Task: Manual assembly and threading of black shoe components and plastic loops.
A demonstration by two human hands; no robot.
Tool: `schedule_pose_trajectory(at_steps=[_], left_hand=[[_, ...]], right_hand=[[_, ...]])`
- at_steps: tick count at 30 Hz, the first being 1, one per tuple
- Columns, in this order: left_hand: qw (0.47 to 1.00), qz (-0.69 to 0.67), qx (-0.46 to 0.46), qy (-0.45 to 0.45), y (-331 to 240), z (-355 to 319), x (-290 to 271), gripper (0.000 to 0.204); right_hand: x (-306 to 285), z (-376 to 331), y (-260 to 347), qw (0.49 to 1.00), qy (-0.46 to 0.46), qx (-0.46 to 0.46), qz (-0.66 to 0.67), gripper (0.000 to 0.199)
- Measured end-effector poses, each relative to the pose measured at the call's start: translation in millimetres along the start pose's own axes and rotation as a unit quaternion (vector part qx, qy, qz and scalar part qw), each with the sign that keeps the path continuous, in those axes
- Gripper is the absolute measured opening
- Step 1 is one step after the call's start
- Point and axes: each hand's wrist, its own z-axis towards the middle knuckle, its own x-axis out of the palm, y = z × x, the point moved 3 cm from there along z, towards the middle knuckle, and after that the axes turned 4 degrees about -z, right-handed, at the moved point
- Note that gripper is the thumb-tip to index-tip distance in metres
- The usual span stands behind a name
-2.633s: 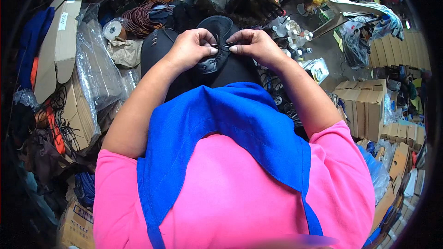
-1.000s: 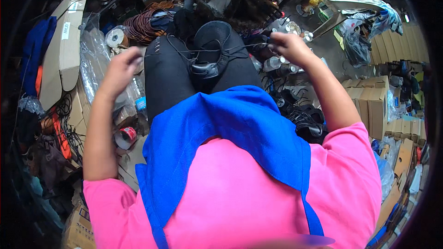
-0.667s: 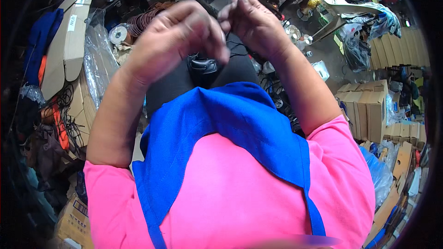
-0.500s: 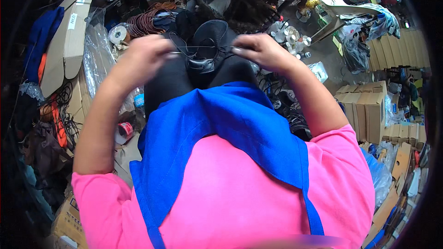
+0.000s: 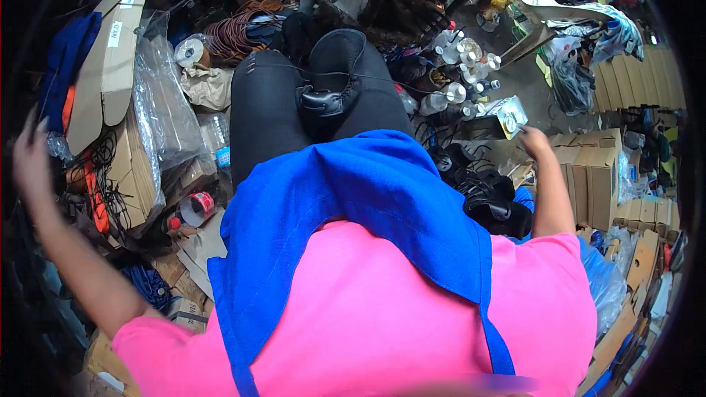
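Note:
A black shoe (image 5: 323,101) sits between my knees, its dark upper against my black trousers. A dark thread (image 5: 331,73) runs across the top of the shoe and over my thigh; its ends are lost from sight. Out at the far left is my left hand (image 5: 33,158), raised beside the dark blue cloth, its fingers long and smeared by motion. On the other side my right hand (image 5: 537,143) is drawn back by the clear-lidded box, with its fingers curled together. Whatever those fingers hold is too small to name. Neither hand touches the shoe.
Several plastic bottles (image 5: 463,66) stand beyond my right knee. A clear-lidded box (image 5: 510,117) lies near cardboard boxes (image 5: 585,176). At left are a cardboard sheet (image 5: 103,66), plastic wrap (image 5: 165,103) and a red-labelled bottle (image 5: 195,209). Black shoes (image 5: 489,202) lie by my right thigh.
Both hands have swung apart from above the shoe, the left far out to the left and the right out to the right. The shoe stays between my knees.

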Motion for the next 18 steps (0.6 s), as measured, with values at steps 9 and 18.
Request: schedule_pose_trajectory(at_steps=[9,18], left_hand=[[0.819,-0.385,0.336,0.262,-397.5,-103.3,174.8,0.038],[0.715,-0.34,0.236,0.564,-418.0,-90.2,226.4,0.025]], right_hand=[[-153.1,-78.8,329.6,0.814,-0.007,-0.385,0.435,0.018],[-157.5,-61.3,345.1,0.803,-0.088,-0.486,0.334,0.012]])
